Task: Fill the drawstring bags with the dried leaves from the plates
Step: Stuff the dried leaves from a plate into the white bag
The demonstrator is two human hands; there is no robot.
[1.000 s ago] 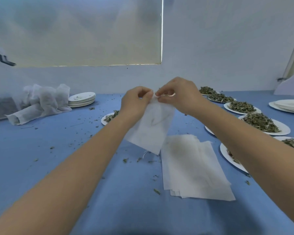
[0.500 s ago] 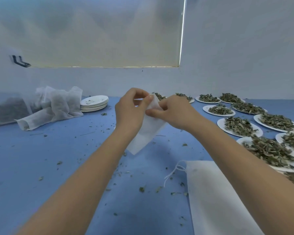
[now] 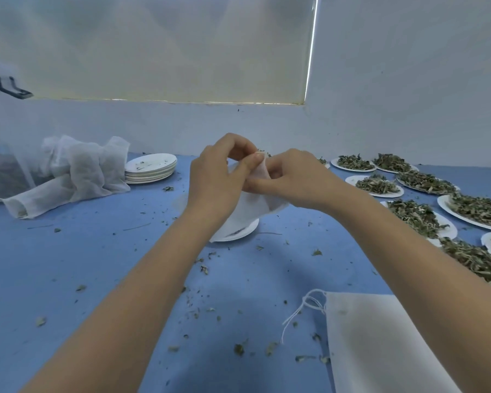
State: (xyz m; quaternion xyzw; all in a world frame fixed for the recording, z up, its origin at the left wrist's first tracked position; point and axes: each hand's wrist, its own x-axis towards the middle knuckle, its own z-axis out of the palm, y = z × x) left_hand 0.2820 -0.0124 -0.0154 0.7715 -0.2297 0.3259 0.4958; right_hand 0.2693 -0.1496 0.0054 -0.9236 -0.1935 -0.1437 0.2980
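Both my hands hold one white drawstring bag [image 3: 250, 207] up over the blue table. My left hand [image 3: 219, 177] pinches its top edge between thumb and fingers. My right hand [image 3: 292, 180] pinches the same edge from the other side. The bag hangs down over a white plate [image 3: 238, 232] that is mostly hidden behind it. Several white plates heaped with dried leaves [image 3: 408, 214] line the right side of the table. A stack of flat white bags [image 3: 380, 341] with loose drawstrings lies at the front right.
A pile of white mesh bags [image 3: 74, 171], one lying on its side with leaves inside, sits at the back left. Beside it is a stack of used white plates [image 3: 150, 167]. Leaf crumbs [image 3: 238, 348] are scattered over the blue table [image 3: 68, 265]. White walls stand close behind.
My view has shifted left and up, so the flat bag stack now lies at the front right. My hands have worked the bag's top edge, and the bag now hangs over a plate.
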